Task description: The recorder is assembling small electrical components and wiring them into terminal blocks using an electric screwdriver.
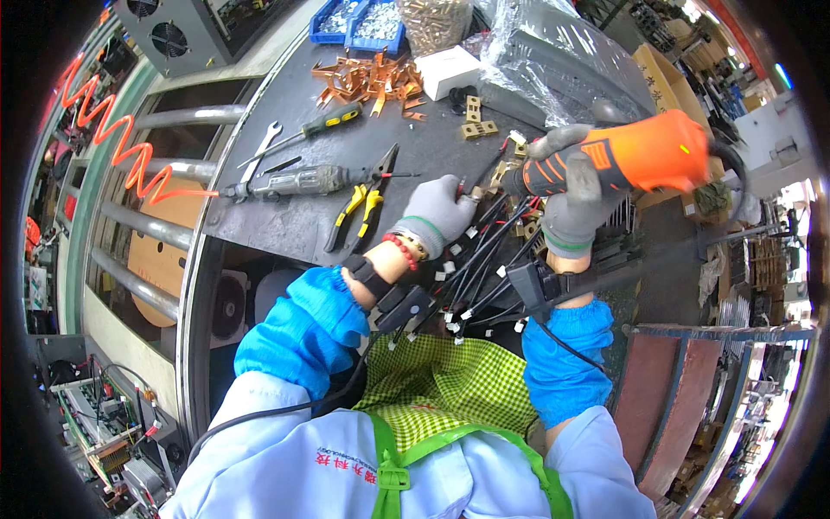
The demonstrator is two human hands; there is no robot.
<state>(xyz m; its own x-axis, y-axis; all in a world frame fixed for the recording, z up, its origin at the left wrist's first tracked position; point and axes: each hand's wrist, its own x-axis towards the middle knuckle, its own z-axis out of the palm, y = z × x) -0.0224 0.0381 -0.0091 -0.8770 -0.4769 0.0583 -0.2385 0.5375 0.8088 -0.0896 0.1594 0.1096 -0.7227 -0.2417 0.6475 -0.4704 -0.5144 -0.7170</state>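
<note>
My right hand, in a grey glove, is wrapped round an orange and black power screwdriver. The tool lies nearly level, its nose pointing left at small brass terminal blocks. Just left of that nose my left hand, gloved too, has its fingers pinched together by a small metal part; what they hold is too small to make out. Black cables with white connectors spread between my hands and hang over the table's near edge. Some red wires run among them.
Left of my hands lie yellow-handled pliers, a grey air tool on a coiled orange hose, a screwdriver and a wrench. Farther back are copper brackets, blue bins, a white box and plastic wrap.
</note>
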